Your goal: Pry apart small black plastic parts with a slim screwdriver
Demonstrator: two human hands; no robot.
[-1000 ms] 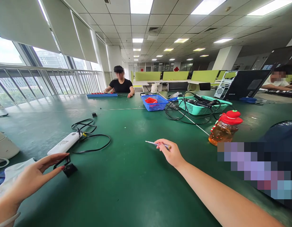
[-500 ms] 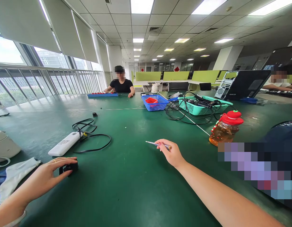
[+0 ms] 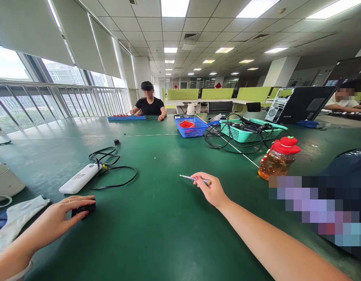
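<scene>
My left hand rests low on the green table at the near left, its fingers closed round a small black device. Just beyond it lie a white power bank and a looped black cable. Out over the middle of the table, my right hand pinches a thin pen-like tool whose tip points left. A bottle of amber liquid with a red lid stands to the right of that hand.
A blue basket and a teal basket with tangled cables sit at mid-table. A person in black sits at the far end behind a blue tray. An open computer case and a white cloth are at the sides.
My left hand came down from above the table onto the small black device and closed on it, sliding it slightly left. My right hand with the tool stayed put.
</scene>
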